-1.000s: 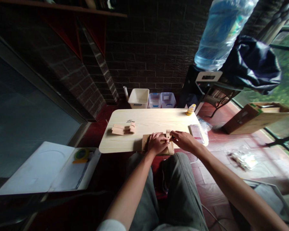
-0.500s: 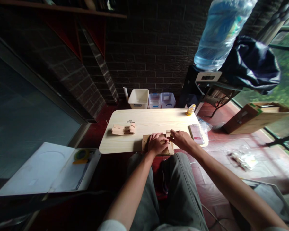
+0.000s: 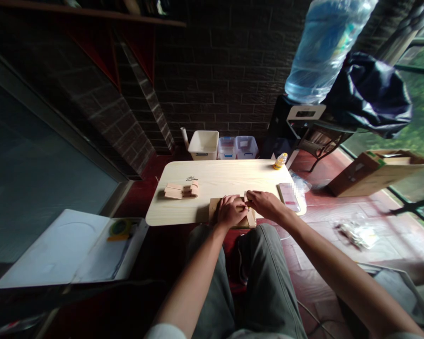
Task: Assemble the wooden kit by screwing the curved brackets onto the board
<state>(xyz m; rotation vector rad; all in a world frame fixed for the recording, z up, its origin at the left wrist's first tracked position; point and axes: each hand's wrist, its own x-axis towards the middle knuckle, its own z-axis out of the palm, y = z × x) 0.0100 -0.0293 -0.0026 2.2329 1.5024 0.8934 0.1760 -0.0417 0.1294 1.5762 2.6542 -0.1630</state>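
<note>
Low table [image 3: 226, 176], pale-topped, before the seated person. A wooden board [image 3: 214, 207] lies at its near edge. Jointed wooden pieces [image 3: 176, 190] rest farther left. Right hand [image 3: 265, 202]: fingers curled at the board's right end; left hand [image 3: 230, 212]: laid over the board. Whether either grasps anything cannot be told. Small dark parts [image 3: 190, 178] lie just beyond the pieces.

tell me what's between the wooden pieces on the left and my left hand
In the head view, bare table, then the left end of the board under your left hand.
</note>
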